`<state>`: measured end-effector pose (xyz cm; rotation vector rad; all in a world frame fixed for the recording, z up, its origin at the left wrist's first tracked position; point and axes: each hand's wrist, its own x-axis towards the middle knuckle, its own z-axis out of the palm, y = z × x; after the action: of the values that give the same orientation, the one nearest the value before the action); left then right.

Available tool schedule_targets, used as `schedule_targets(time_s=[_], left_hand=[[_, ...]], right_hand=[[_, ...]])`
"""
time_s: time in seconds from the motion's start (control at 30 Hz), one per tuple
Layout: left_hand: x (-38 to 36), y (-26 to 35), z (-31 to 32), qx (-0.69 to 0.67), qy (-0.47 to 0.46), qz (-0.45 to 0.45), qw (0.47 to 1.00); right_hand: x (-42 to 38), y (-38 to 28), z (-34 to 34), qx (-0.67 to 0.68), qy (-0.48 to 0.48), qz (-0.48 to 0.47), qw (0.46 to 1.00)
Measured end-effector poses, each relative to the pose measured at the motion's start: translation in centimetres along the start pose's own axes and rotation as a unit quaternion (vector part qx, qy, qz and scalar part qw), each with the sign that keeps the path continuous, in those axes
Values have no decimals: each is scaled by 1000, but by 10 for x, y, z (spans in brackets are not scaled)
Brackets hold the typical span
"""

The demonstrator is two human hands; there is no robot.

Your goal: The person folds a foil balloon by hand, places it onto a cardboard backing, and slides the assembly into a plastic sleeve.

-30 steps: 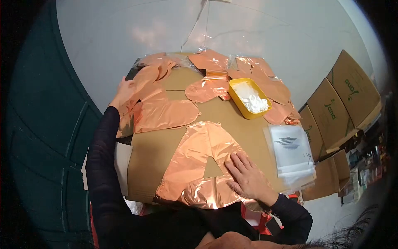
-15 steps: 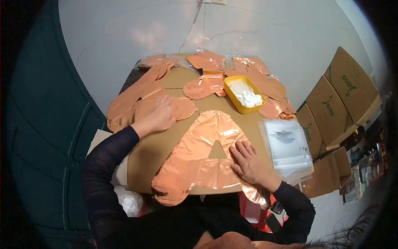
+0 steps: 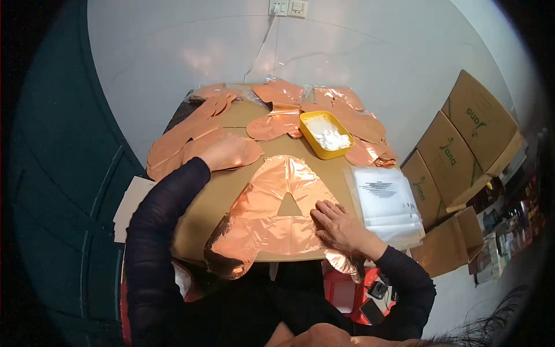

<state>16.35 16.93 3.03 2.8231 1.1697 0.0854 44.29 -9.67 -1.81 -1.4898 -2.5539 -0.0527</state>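
A copper-coloured foil balloon shaped like a letter A (image 3: 269,228) lies flat and uninflated at the table's near edge, its two feet hanging over. My right hand (image 3: 341,227) rests on its right leg, palm down with the fingers laid out flat. At the left, my left hand (image 3: 226,151) is over a stack of copper foil balloons (image 3: 188,151). Its fingers are smeared and partly hidden behind the wrist, so I cannot see whether it grips one.
A yellow tray (image 3: 325,155) of white material stands beyond the letter. Clear plastic bags (image 3: 386,202) lie at the right. More foil balloons (image 3: 277,122) spread along the back. Cardboard boxes (image 3: 457,147) stand right of the brown table (image 3: 199,214).
My left hand and forearm have moved a little forward and right over the stack. My right hand stays on the letter. The camera view has tilted slightly upward.
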Motion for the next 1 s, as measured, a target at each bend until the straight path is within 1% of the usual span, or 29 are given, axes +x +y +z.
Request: schedule_targets(time_s=[0.07, 0.1, 0.2, 0.23, 0.27, 0.3, 0.4, 0.43, 0.5, 0.6, 0.7, 0.8, 0.83, 0.97, 1.0], left_hand=[[28, -11, 19, -100, 127, -33, 986], [44, -17, 29, -149, 191, -50, 969], [75, -25, 34, -279, 299, -107, 906], [79, -22, 35, -393, 316, -125, 854], [83, -16, 37, -501, 328, -140, 788], [85, -12, 38, -602, 335, -151, 709], [93, -12, 44, -692, 352, -143, 614], [95, -14, 49, -706, 358, -144, 594], [99, -18, 59, -732, 370, -144, 554], [97, -21, 73, -740, 398, -139, 525], [97, -25, 84, -731, 398, -146, 535], [97, -21, 88, -715, 410, -144, 548], [98, -21, 89, -713, 415, -146, 546], [100, -19, 94, -727, 425, -161, 515], [100, -20, 95, -727, 419, -166, 519]], right_hand=[[3, 2, 0, -12, 23, -8, 1000], [6, 4, 0, -18, 34, -13, 999], [25, 10, 1, 23, 78, -26, 996], [33, 14, 4, 22, 75, -24, 997], [42, 19, 7, 22, 71, -22, 997], [52, 23, 9, 21, 67, -21, 997], [88, 30, 9, -28, 48, -32, 998], [100, 29, 12, -30, 72, -25, 997], [123, 32, 17, -22, 88, -20, 996], [157, 42, 30, -22, 123, -37, 991], [191, 53, 40, -18, 156, -54, 986], [228, 68, 59, -50, 137, -25, 989], [236, 67, 60, -30, 157, -24, 987], [277, 81, 84, -93, 208, -38, 973], [285, 84, 89, -114, 211, -37, 970]])
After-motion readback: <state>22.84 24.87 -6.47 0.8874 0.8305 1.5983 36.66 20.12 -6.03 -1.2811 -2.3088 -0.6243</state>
